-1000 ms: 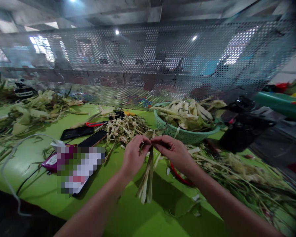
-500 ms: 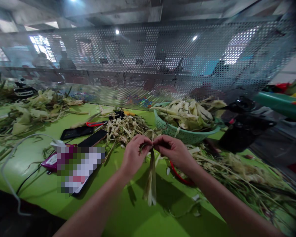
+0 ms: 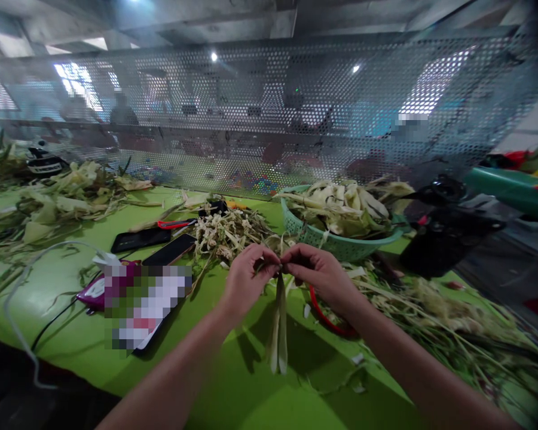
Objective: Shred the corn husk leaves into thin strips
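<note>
Hands meet above the green table [image 3: 85, 280], fingertips touching. Your left hand [image 3: 246, 278] pinches the top of a corn husk strip [image 3: 278, 325], fingers curled tight on it. Your right hand [image 3: 318, 273] grips the same top end from the other side, also closed on it. Strip hangs straight down between both hands, pale tips just over the tabletop, split into two or three narrow leaves.

Behind the hands, a heap of knotted husk pieces [image 3: 224, 230]. Teal basket [image 3: 336, 242] full of husks sits right of that heap, near your right hand. Red loop [image 3: 325, 316] lies on the table under your right wrist; cannot tell what it is. Two dark phones [image 3: 141, 239] lie left of the heap. Loose husks [image 3: 63, 197] pile at far left, more stalks [image 3: 439, 316] at right. Perforated metal screen [image 3: 269, 101] backs the table.
</note>
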Demonstrator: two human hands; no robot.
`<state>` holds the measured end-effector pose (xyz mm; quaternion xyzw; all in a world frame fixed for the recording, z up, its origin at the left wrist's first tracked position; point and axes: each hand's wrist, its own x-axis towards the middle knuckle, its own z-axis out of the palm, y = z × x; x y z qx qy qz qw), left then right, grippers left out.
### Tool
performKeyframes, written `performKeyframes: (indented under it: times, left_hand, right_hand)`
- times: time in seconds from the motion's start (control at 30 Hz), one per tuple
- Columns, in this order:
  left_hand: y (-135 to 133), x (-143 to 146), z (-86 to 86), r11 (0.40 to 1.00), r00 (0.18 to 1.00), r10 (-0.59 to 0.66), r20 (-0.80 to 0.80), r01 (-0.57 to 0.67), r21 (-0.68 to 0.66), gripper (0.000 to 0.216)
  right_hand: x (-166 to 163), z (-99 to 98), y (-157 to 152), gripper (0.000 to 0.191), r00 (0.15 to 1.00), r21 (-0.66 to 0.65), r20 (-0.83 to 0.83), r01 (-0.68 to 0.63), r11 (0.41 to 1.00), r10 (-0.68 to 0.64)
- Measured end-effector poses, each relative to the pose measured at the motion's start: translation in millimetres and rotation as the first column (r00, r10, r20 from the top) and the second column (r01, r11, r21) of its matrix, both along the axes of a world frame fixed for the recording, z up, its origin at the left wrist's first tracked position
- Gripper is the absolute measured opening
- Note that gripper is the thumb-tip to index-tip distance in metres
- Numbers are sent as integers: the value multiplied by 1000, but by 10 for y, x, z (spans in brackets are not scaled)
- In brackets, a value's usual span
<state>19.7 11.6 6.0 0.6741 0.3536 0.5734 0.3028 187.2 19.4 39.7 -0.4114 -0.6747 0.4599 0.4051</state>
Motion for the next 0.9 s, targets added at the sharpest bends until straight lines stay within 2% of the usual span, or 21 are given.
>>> performKeyframes:
  times: [0.1,0.27,0.43,0.9]
  left_hand:
    - [13,1,-15,1000,1000,9,-1,-9,-25,5]
    - [15,-2,-17,999,1000,-2,29,4,-48,4]
    - [8,-5,1,999,1000,-17,21,18,-43,7]
    - [32,-10,-52,992,1000,10,1,-10,-123,6]
  right_hand:
    - [1,16,-7,9,999,-18,-36,3,1000,-4]
    - [26,1,25,19,998,-22,29,-57,998,58]
    - [32,-19,50,14,997,-31,36,-67,997,68]
    - [41,4,17,9,994,-90,-110,-38,995,28]
